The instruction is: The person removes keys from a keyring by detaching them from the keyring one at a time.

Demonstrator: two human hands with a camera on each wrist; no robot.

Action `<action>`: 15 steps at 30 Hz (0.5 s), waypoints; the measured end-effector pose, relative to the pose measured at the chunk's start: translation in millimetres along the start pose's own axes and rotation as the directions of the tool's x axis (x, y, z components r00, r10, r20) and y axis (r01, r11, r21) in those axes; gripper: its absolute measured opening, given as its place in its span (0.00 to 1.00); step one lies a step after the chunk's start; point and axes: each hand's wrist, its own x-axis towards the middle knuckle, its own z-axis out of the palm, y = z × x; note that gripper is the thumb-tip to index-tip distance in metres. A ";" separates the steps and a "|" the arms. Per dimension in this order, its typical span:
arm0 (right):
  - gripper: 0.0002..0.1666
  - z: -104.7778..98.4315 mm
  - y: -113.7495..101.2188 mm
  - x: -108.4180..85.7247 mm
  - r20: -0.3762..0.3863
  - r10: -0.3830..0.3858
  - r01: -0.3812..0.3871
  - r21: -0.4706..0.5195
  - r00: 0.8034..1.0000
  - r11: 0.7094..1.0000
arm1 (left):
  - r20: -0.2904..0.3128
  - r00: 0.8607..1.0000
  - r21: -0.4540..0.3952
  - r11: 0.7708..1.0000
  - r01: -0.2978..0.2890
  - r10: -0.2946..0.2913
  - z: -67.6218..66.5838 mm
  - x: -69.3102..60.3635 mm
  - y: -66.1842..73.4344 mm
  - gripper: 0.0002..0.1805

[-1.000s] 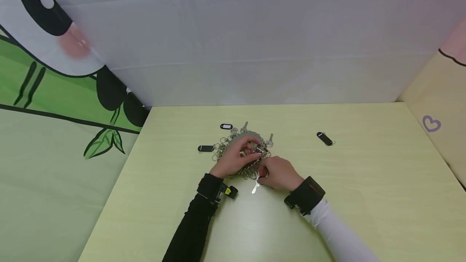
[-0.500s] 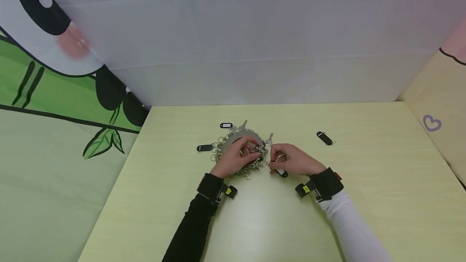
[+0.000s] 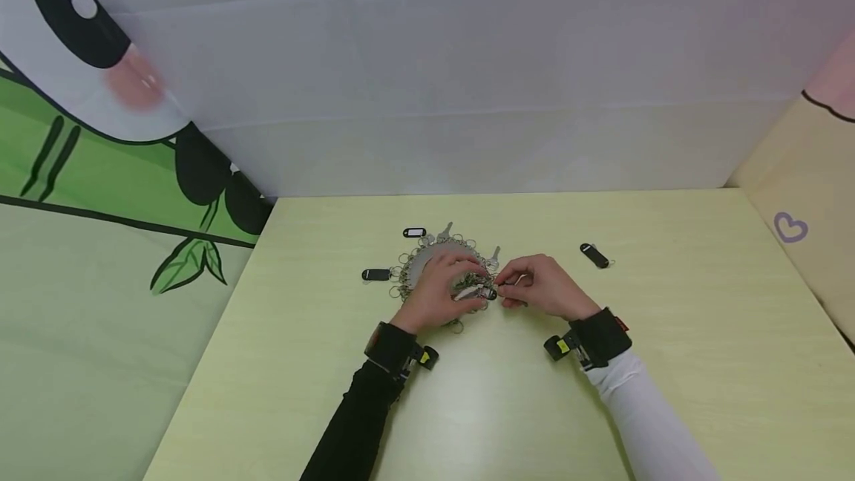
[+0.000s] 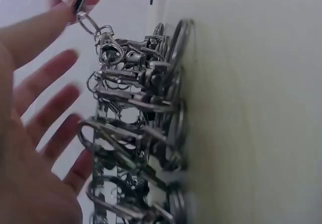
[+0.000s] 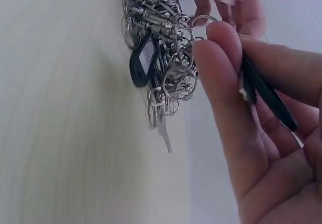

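Two bare hands work at a round grey piece on the tabletop, its edge crowded with metal clasps and key rings. Between thumb and fingers, the right hand pinches a thin black key tag at the right edge of the bunch; a small metal ring reaches from it to the nearest clasps. The left hand arches over the grey piece, its fingers spread and relaxed beside the clasps; whether they touch any is hard to tell.

Near the right hand, a second tag with a pale label hangs among the rings, and a key sticks out below it. Along the far side of the grey piece are another key and a labelled black tag; a plain black tag lies to its left. One loose tag lies well apart on the right.
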 end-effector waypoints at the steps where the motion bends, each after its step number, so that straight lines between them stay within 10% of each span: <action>1: 0.10 -0.2 0.5 0.3 -0.003 0.001 -0.001 0.000 1.000 1.000 | 0.013 0.999 0.012 0.999 -0.036 0.036 1.5 1.1 1.1 0.21; 5: 0.10 -0.4 2.0 0.5 -0.012 0.000 0.000 0.011 1.000 1.000 | 0.035 0.994 0.023 0.994 -0.106 0.105 7.6 3.2 4.5 0.14; 15: 0.06 3.5 0.6 0.2 -0.102 -0.044 0.034 -0.089 0.994 0.995 | -0.060 0.997 -0.083 0.995 -0.059 0.054 12.5 3.6 -2.2 0.02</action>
